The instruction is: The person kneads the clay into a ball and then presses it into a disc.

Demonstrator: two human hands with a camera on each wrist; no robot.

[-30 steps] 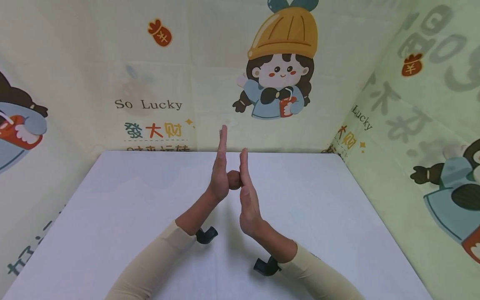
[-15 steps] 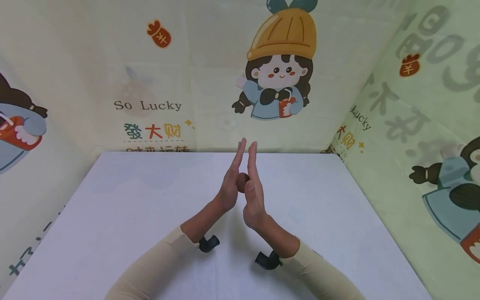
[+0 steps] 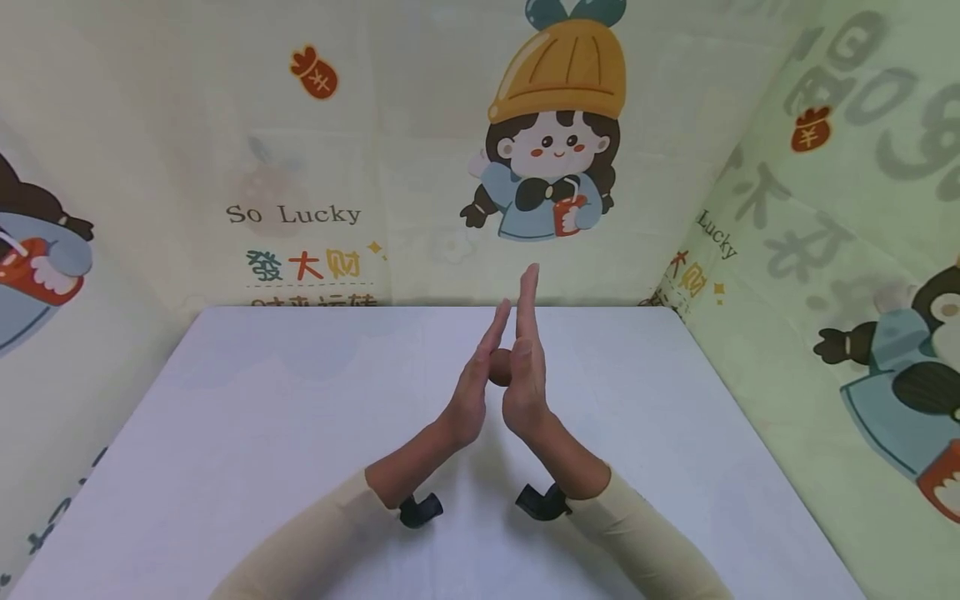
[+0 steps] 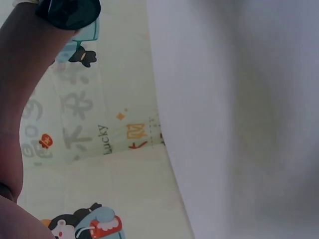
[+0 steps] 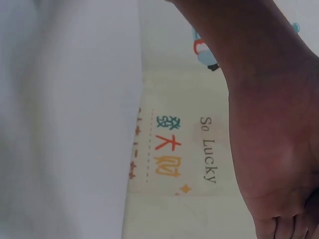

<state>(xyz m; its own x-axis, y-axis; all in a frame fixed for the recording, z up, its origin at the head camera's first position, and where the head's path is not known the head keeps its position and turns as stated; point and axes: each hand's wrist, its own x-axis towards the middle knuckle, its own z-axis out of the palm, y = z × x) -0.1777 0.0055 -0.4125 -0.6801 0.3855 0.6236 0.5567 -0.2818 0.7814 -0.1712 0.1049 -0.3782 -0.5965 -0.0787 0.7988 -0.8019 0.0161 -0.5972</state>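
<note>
Between my two palms sits a small round brown ball [image 3: 500, 367], held above the table and touched from both sides. My left hand [image 3: 472, 392] stands upright with straight fingers, its palm against the ball's left side. On the other side my right hand [image 3: 528, 379] is also upright and straight-fingered, reaching farther forward than the left. Part of the ball is hidden by the hands. A forearm [image 4: 20, 89] and part of a hand fill the left edge of the left wrist view. In the right wrist view, a forearm and hand [image 5: 279, 144] take up the right side; the ball is not clear there.
A white tabletop [image 3: 300, 400] spreads under the hands. Cream cloth [image 3: 427, 150] with printed cartoons and lettering stands behind it and on both sides. Dark wrist cameras [image 3: 422, 510] hang at the inner side of each sleeve cuff.
Both hands have shifted to the right with the ball between them. The left hand has slid back toward the body, while the right hand has slid forward along the ball.
</note>
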